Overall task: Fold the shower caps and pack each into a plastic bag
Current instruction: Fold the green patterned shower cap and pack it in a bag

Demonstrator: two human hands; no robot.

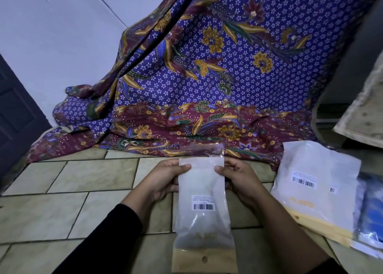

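Frosted plastic with a brown card strip at its near end: the bag (pixel 204 228) is held over the tiled floor (pixel 62 190). Its long axis runs straight away from the person, with the clear flap (pixel 202 150) at the far end. The left hand (pixel 165 178) and right hand (pixel 238 178) each pinch a side edge just below the flap, equally near. I can't tell whether a cap is inside. The barcode label (pixel 203 203) has print too small to read. More bags (pixel 317 190) lie to the right.

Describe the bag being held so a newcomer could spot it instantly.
Below the purple batik cloth, over the tiled floor, the left hand and right hand pinch a narrow frosted bag. Unlike the wider bag stack on the right, it is held up.
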